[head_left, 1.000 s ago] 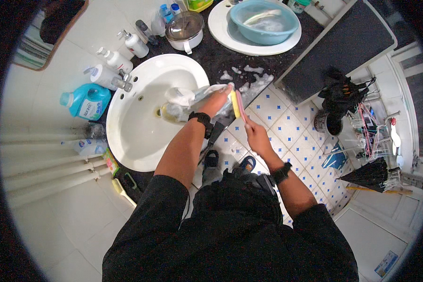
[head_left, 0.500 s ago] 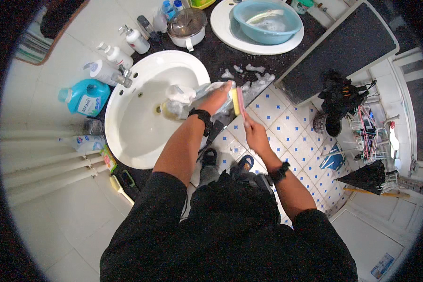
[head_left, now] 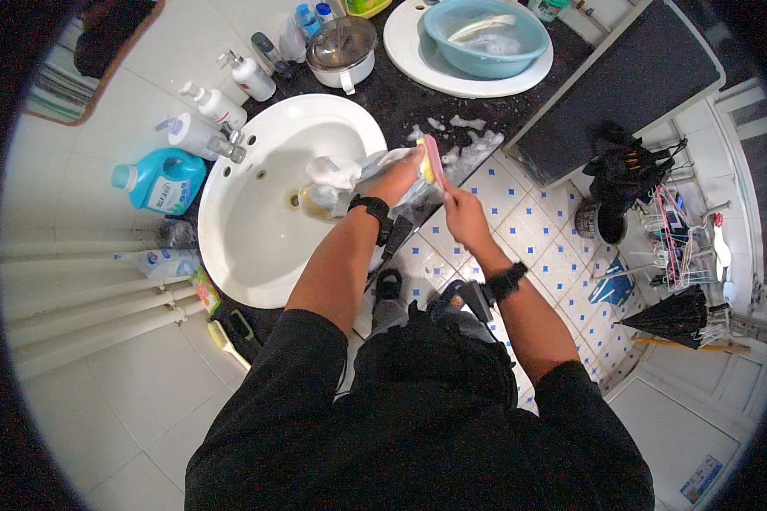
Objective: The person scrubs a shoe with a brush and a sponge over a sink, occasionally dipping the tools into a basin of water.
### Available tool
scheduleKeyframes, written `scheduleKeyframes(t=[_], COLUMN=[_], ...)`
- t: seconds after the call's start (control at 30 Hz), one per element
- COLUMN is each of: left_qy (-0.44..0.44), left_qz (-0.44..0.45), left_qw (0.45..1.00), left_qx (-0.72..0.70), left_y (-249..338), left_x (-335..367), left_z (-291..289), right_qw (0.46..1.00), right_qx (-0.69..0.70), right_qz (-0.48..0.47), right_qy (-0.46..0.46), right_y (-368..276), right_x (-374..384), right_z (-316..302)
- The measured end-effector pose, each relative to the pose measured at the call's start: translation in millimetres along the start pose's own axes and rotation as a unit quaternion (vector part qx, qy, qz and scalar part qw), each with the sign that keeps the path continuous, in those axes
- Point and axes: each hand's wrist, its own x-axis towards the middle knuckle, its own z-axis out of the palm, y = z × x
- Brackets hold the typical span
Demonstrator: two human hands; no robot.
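My right hand (head_left: 466, 216) is closed round the handle of a pink scrubbing brush (head_left: 432, 157) with yellow bristles. The brush head sits at the fingertips of my left hand (head_left: 400, 177). That hand is closed on a wet, pale cloth (head_left: 334, 173), which trails over the rim of the white washbasin (head_left: 230, 247) and down inside it. My left forearm and hand hide part of the cloth. White suds (head_left: 469, 153) lie on the dark counter (head_left: 409, 111) beyond the brush.
Pump bottles (head_left: 251, 77) and a blue detergent jug (head_left: 164, 180) stand along the wall by the tap (head_left: 230, 146). A lidded pot (head_left: 343, 51) and a second basin holding a blue tub (head_left: 484, 43) are farther back. A dark panel (head_left: 614, 94) leans at right.
The brush and my right hand have moved slightly up and away from me along the cloth. My left hand keeps its grip. The whole view has shifted a little.
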Motion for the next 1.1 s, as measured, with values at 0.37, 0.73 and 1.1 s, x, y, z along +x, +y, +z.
scheduleKeyframes(t=[0.37, 0.73, 1.1], left_qy=[-0.012, 0.004, 0.005], left_qz=[-0.011, -0.003, -0.008], left_qw=[0.999, 0.999, 0.999], left_qx=[0.04, 0.037, 0.052], left_y=[13.0, -17.8, -4.2], left_x=[-9.8, 14.7, -1.6], left_z=[-0.9, -2.9, -5.7], right_qw=[0.997, 0.999, 0.999], right_qx=[-0.003, 0.027, -0.001], right_qz=[0.065, 0.015, 0.04], right_qy=[-0.035, 0.013, -0.023], right_y=[-0.8, -10.8, -5.6], right_x=[-12.9, -19.5, -26.8], right_z=[-0.6, -0.1, 2.0])
